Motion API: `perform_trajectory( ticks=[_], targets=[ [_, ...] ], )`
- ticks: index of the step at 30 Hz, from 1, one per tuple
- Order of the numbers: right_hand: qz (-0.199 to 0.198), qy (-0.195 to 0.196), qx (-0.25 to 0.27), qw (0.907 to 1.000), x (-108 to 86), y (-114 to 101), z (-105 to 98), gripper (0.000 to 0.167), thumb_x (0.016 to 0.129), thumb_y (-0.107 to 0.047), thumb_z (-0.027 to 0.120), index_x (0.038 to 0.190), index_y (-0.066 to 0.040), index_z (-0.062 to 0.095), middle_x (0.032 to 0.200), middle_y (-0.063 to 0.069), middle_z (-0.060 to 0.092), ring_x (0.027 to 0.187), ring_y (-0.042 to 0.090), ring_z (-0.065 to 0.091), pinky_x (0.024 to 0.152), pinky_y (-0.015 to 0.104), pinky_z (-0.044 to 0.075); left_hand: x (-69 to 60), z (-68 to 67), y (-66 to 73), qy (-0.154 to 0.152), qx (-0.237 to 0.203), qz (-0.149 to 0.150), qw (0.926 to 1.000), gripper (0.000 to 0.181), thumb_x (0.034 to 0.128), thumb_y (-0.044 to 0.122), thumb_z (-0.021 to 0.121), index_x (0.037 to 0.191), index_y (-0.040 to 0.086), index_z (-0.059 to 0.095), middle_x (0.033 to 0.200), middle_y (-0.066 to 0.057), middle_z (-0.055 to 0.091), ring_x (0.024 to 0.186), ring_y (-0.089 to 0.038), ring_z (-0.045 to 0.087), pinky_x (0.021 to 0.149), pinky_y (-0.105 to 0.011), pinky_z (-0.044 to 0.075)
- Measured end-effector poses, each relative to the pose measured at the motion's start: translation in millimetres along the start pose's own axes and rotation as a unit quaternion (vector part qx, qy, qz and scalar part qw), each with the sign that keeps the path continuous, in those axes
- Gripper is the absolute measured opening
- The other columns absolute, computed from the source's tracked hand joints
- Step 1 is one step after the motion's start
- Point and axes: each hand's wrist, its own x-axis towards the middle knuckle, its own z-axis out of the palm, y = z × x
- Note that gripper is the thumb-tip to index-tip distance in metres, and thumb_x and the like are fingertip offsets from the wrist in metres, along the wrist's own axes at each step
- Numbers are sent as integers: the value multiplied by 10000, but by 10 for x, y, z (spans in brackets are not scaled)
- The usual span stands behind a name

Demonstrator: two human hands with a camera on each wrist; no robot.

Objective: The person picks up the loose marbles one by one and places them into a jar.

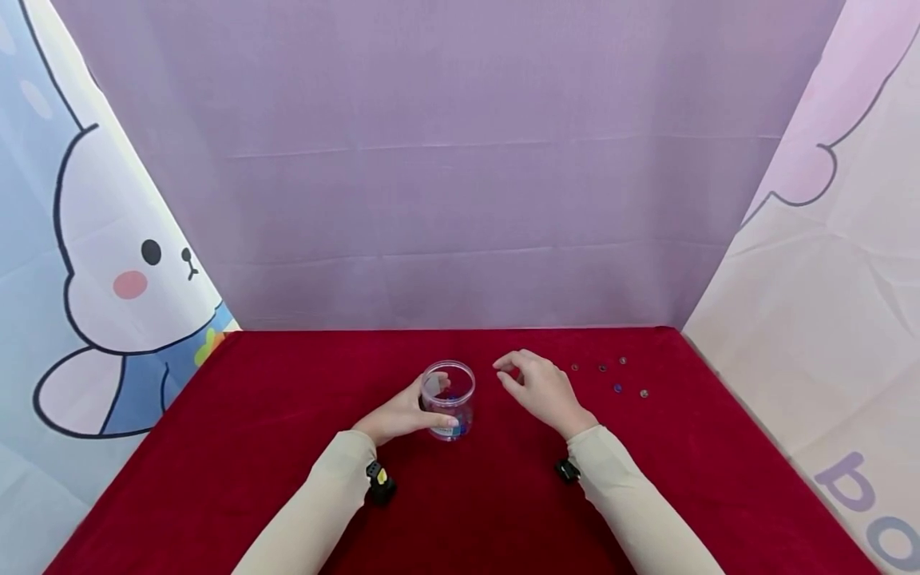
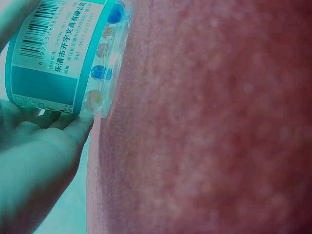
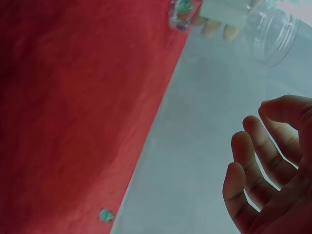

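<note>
A clear plastic jar [image 1: 465,403] stands upright on the red cloth, and my left hand [image 1: 397,415] grips it from the left with the thumb in front. In the left wrist view, the jar's barcode label [image 2: 53,53] shows, with blue and clear glass marbles [image 2: 98,72] in the bottom below it. My right hand [image 1: 542,389] hovers to the right of the jar, apart from it. Its fingers [image 3: 253,170] are loosely bent, and I see nothing held between them. Several loose marbles lie to its right, among them a blue marble [image 1: 617,388].
Red cloth [image 1: 287,447] covers the table. A plain purple-grey curtain [image 1: 460,200] hangs behind it. Printed cloth panels stand along both sides, the left panel [image 1: 108,319] bearing a cartoon rabbit. In the right wrist view a greenish marble [image 3: 106,215] lies near the cloth's edge.
</note>
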Motion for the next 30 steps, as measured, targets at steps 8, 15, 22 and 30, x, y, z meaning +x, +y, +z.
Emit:
perform_trajectory(
  ticks=[8,15,22,30],
  targets=[
    [385,-11,-168,9991,-15,192,-23,199,934,-198,725,1132,-179,725,1016,-52,657,753,112,570,585,312,488,2,-16,-15,-1,19,-7,10000,944,839,319,835,1564,126,262,1553,-25,373,1397,-246,369,1096,-522,367],
    [748,-84,-297,9967,-6,367,-66,206,940,-201,719,1143,-164,721,1046,-22,665,782,135,582,613,339,497,-16,-14,23,51,56,-16,10000,937,836,334,836,1558,131,275,1530,-28,402,1385,-236,384,1087,-519,382],
    [1127,-226,-459,9923,-22,490,-90,223,950,-202,703,1161,-132,718,1104,33,669,779,166,592,593,357,498,-23,-12,20,32,55,-42,10000,935,836,334,835,1557,133,274,1534,-31,394,1382,-239,381,1086,-514,385],
    [1504,-277,-673,9860,-32,650,-90,233,954,-217,687,1167,-129,723,1124,72,663,808,203,607,655,452,519,-9,-16,9,-12,26,-39,10000,955,839,336,833,1565,114,253,1539,-45,388,1387,-245,374,1081,-519,389]
  ],
)
